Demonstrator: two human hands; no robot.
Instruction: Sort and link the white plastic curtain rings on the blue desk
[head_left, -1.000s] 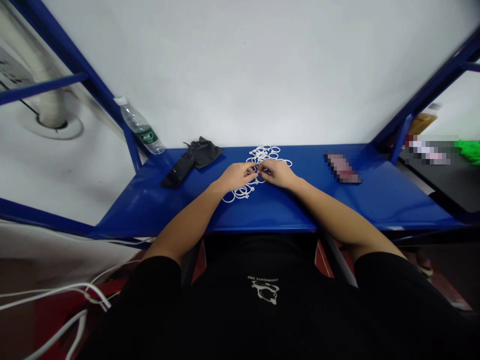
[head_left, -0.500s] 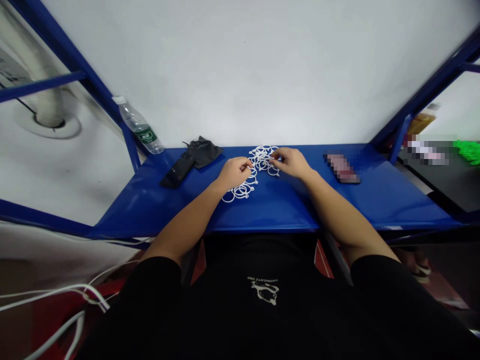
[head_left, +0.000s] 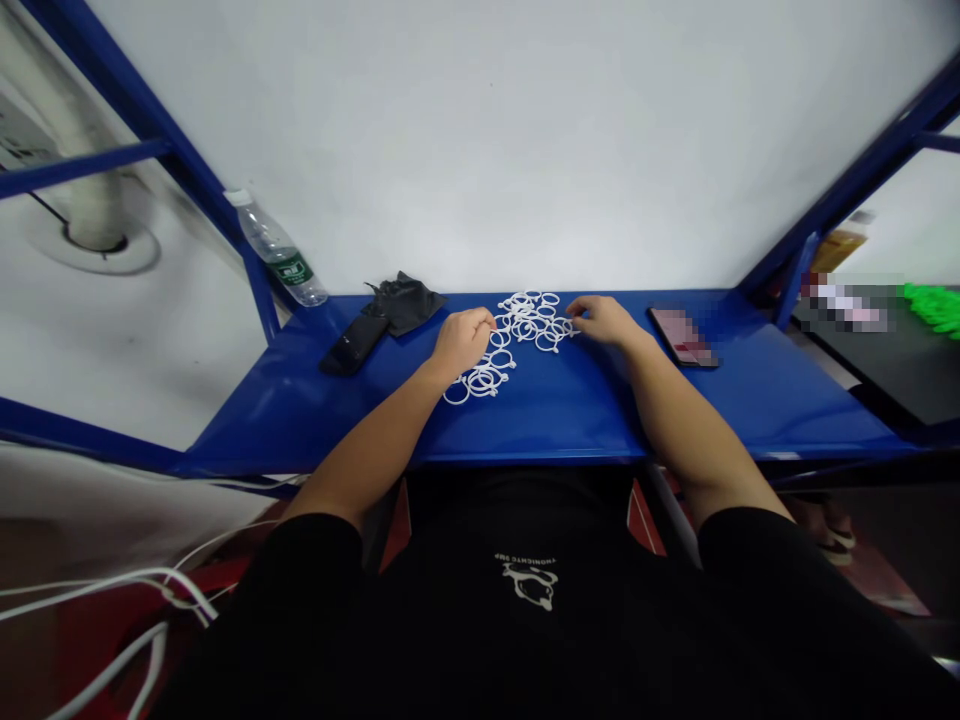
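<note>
White plastic curtain rings, each with a small eyelet, lie in a loose, overlapping trail across the blue tabletop. At the left side of the trail is my left hand, its fingers curled closed above the rings; whatever the fingertips hold, if anything, is hidden. My right hand rests at the trail's right end, thumb and index finger slightly apart. The edge of the rightmost ring reaches its thumb; contact is too small to tell. More rings spread toward the front, beside my left wrist.
The blue table backs onto a white wall. On the left are a dark phone, a crumpled black bag and a leaning water bottle. A second phone lies on the right. Blue frame posts border both sides.
My right hand has moved right, off the ring pile, uncovering rings at that end. My left hand has shifted slightly left and stays curled.
</note>
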